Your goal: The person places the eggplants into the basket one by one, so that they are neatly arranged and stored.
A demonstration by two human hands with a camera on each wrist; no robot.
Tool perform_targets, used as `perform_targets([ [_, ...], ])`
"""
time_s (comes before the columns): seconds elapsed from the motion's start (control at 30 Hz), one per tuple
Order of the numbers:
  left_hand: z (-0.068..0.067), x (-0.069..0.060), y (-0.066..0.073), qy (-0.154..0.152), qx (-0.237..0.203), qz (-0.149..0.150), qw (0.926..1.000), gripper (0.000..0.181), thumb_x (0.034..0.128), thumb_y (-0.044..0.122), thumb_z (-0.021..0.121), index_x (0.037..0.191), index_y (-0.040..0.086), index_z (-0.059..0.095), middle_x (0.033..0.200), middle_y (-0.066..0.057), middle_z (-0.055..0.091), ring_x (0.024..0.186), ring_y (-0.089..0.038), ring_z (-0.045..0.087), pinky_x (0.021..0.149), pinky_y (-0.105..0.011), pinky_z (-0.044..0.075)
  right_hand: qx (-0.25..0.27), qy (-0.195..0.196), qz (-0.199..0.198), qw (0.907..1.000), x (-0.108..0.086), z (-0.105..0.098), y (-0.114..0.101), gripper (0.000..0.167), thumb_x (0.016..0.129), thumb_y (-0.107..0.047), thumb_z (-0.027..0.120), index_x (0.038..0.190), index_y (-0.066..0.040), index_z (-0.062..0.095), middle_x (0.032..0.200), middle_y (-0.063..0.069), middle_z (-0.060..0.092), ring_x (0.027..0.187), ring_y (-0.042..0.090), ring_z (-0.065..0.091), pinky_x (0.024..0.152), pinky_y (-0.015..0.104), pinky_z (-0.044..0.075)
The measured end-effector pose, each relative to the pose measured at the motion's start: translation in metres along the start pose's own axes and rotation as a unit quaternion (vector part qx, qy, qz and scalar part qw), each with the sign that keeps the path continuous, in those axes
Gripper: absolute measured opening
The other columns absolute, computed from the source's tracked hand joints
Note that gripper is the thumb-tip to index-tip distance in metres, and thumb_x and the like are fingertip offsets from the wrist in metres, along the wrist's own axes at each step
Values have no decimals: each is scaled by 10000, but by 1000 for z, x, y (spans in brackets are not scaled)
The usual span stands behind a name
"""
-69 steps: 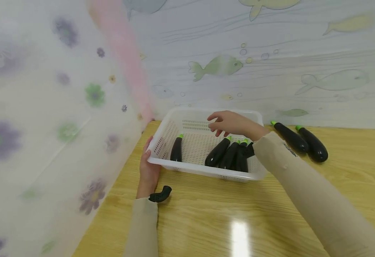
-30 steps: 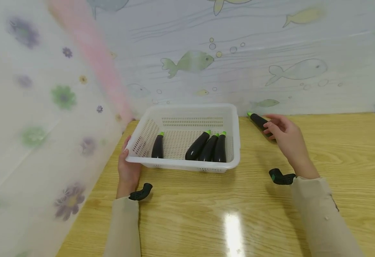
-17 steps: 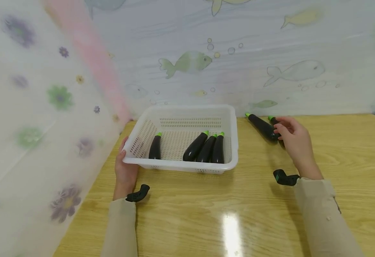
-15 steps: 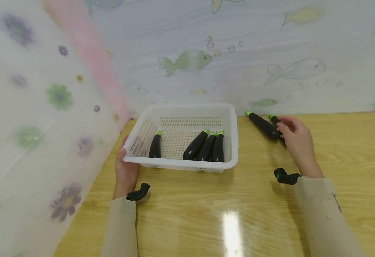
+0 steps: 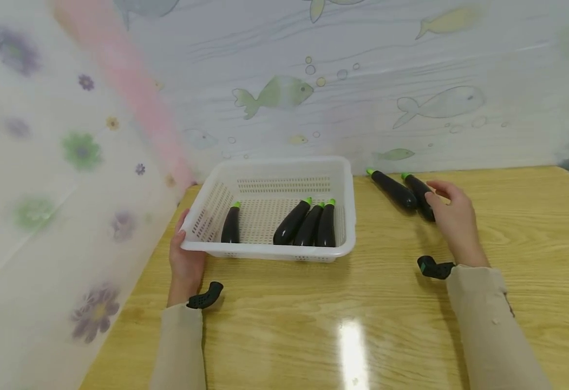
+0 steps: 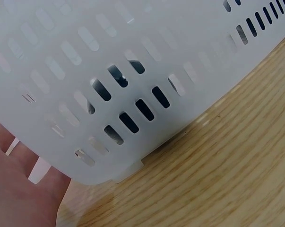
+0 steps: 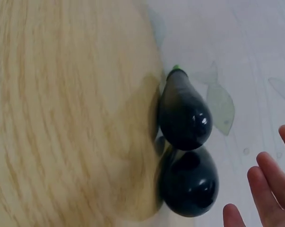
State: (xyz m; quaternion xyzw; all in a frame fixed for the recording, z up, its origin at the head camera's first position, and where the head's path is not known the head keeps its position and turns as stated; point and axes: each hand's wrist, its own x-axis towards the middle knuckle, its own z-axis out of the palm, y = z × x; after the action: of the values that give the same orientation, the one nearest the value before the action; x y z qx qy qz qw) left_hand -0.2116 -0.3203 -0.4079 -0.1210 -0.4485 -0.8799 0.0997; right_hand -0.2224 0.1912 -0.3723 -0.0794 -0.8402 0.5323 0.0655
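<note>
Rightward from over the white slotted plastic basket [image 5: 265, 249], the right hand [image 5: 455, 219] has moved beside two glossy black eggplants [image 5: 393, 190] near the wood-grained bench [image 5: 284, 319]'s back edge, loosely open, holding nothing; the left hand [image 5: 185, 265] grips the basket's front-left corner; four green-tipped eggplants [image 5: 292, 223] lie inside, three together.

Right hand [image 5: 456, 218] gone from over basket [image 5: 265, 250], now beside rightmost eggplant [image 5: 418, 190], that eggplant apparently less covered

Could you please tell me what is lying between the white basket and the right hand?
The head view shows one eggplant, then another eggplant close to the right hand. Between the white basket and the nearer eggplant, only bare table shows.
</note>
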Motion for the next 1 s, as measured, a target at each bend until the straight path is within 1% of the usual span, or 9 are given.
perform_targets([
  [0.13,-1,-2,1,11,-17,-39,10000,545,887,268,416,1398,168,257,1421,-96,249,1273,-258,242,1001,-431,170,-91,-33,32,9999,1,1,7,574,891,-494,377,1365,-170,368,1421,137,239,1247,367,268,902,547,284],
  [0.23,-1,-3,0,33,16,-103,9999,551,884,274,421,1400,178,255,1432,-87,233,1290,-259,217,1013,-439,152,-75,-64,141,9999,0,1,12,586,891,-492,382,1368,-152,360,1429,142,211,1267,355,236,917,550,266],
  [0.37,-2,-4,-1,33,27,-97,9999,549,883,275,420,1399,181,258,1431,-89,232,1292,-265,210,1012,-447,149,-5,-276,215,9994,0,1,19,614,884,-514,379,1391,-173,317,1459,134,142,1300,347,169,942,565,223],
  [0.5,-1,-1,0,-45,102,-31,9999,542,887,278,402,1397,175,253,1429,-100,229,1288,-273,209,1010,-452,152,-9,-555,88,9984,2,2,24,640,886,-515,379,1414,-173,259,1477,121,81,1325,347,73,965,584,153],
  [0.6,0,0,2,-63,211,-14,9998,537,888,284,387,1397,177,255,1432,-101,222,1294,-280,195,1014,-460,144,-154,-878,71,9960,5,2,26,650,900,-488,376,1427,-147,207,1483,133,-5,1323,376,-8,960,609,104],
  [0.67,1,1,2,-34,221,-12,9997,536,885,284,389,1396,180,261,1431,-100,226,1294,-281,198,1014,-459,142,-448,-1146,81,9924,6,3,28,661,909,-478,358,1434,-125,164,1473,161,-79,1307,413,-54,945,632,80],
  [0.77,1,1,2,38,211,-28,9998,537,882,284,397,1394,187,267,1428,-93,233,1291,-274,204,1015,-453,144,-961,-1484,37,9842,8,5,28,677,919,-468,338,1437,-103,101,1438,218,-175,1272,471,-97,922,656,68],
  [0.87,0,1,1,87,172,-40,9998,545,880,287,407,1397,190,265,1429,-84,239,1292,-265,209,1018,-448,143,-1280,-1555,-75,9795,9,7,27,675,926,-447,335,1436,-87,77,1416,264,-190,1256,503,-84,912,664,80],
  [1.0,-1,-1,0,98,61,-63,9999,553,879,283,419,1400,186,260,1432,-79,236,1294,-256,210,1018,-439,141,-1221,-1542,-19,9805,7,7,26,667,929,-429,340,1439,-104,59,1414,255,-206,1255,504,-93,904,671,80],
])
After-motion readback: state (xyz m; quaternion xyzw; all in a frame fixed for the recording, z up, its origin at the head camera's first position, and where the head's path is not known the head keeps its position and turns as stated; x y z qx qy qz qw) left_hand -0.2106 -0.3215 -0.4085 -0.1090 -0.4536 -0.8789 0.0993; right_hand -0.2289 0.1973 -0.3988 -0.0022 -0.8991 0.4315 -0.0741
